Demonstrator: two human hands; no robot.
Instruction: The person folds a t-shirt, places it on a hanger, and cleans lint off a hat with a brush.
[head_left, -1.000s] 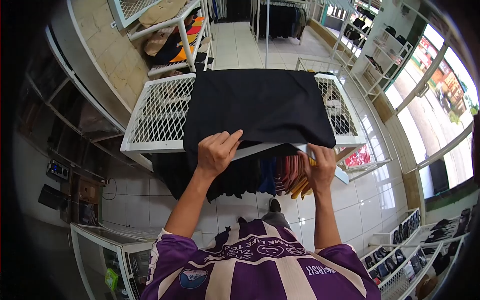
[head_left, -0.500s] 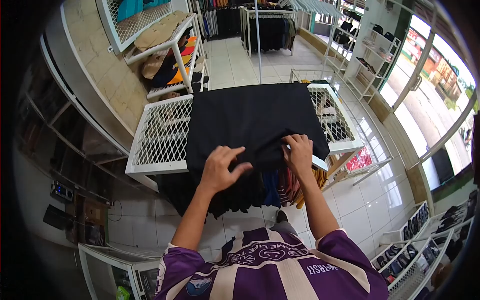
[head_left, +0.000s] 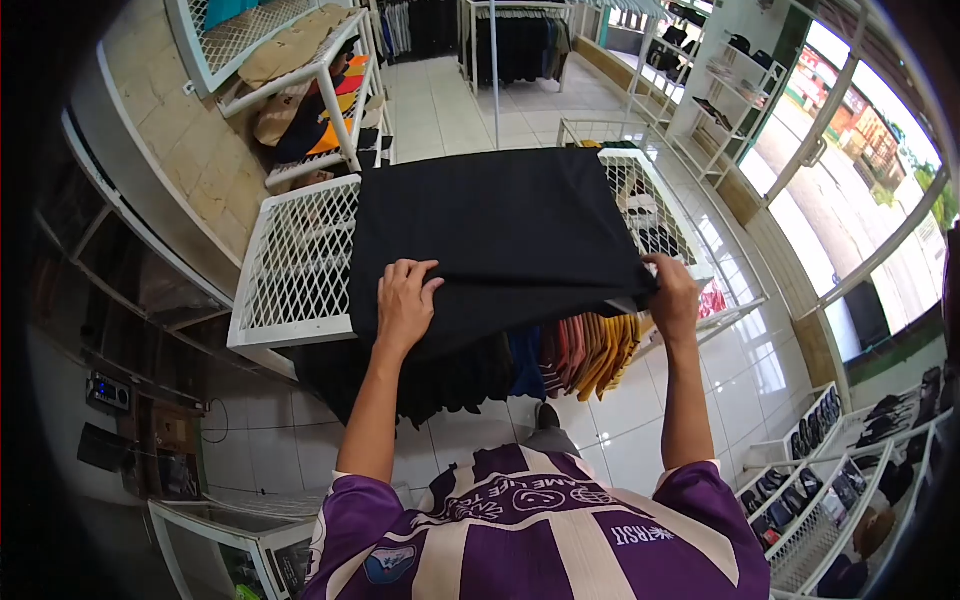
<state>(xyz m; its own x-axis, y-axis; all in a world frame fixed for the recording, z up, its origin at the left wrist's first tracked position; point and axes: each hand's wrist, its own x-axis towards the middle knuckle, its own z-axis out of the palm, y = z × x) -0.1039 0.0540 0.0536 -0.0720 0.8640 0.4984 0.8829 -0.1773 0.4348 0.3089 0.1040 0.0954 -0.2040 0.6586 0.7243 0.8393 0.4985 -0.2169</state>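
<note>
A black cloth (head_left: 490,215) lies spread over the white mesh-topped rack (head_left: 297,262), its near edge hanging over the front. My left hand (head_left: 405,300) rests on the cloth's near left part, fingers bent and slightly apart, palm down. At the near right corner of the cloth, my right hand (head_left: 672,290) has its fingers closed on the fabric, and that corner is lifted a little. A fold runs across the cloth between the two hands.
Clothes in black, blue, red and yellow (head_left: 590,350) hang beneath the rack. Shelves with caps (head_left: 335,100) stand at the left. Glass doors (head_left: 860,140) are at the right, display shelves (head_left: 810,490) at the lower right. A thin pole (head_left: 496,80) rises behind the rack.
My right hand has moved right to the cloth's corner and gripped it. My left hand has shifted slightly left and up onto the fabric. The near right edge is now raised.
</note>
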